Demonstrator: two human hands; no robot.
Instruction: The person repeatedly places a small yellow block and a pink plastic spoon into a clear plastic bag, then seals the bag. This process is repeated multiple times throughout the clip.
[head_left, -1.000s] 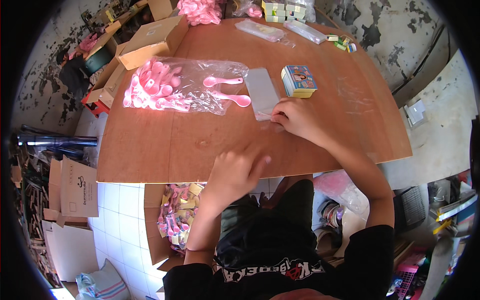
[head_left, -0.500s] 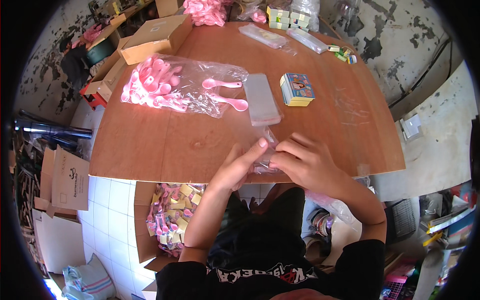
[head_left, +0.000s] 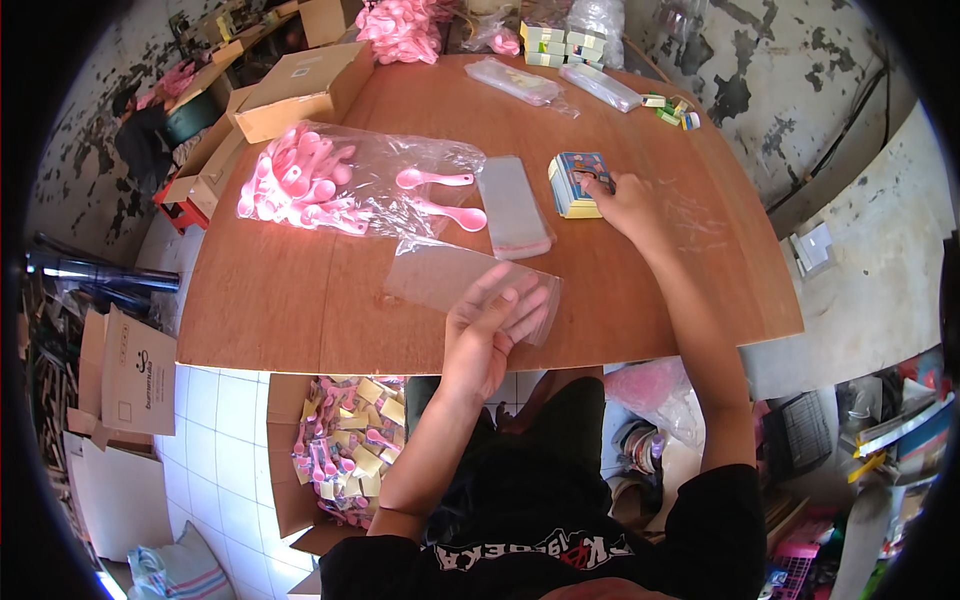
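Observation:
My left hand (head_left: 492, 325) holds a clear plastic bag (head_left: 430, 272) near the front of the table, thumb in front and fingers seen through the film. My right hand (head_left: 627, 203) reaches forward to a stack of printed cards (head_left: 577, 207), its fingers bent over the top card at the right edge. Between the hands lies a flat pile of clear bags (head_left: 515, 210). To its left, pink plastic spoons (head_left: 295, 180) spill from a large transparent bag, and two single spoons (head_left: 452, 216) rest on that bag's film.
Below the table's front edge stands an open carton (head_left: 290, 455) of spoons packed with cards. A closed cardboard box (head_left: 305, 90) sits at the back left. Wrapped packs (head_left: 515, 82), stacked card bundles (head_left: 545, 45) and small green-and-white pieces (head_left: 670, 110) lie along the back.
My right hand has left the bag and moved forward onto the card stack. The bag, bunched between both hands before, now spreads leftward from my left hand.

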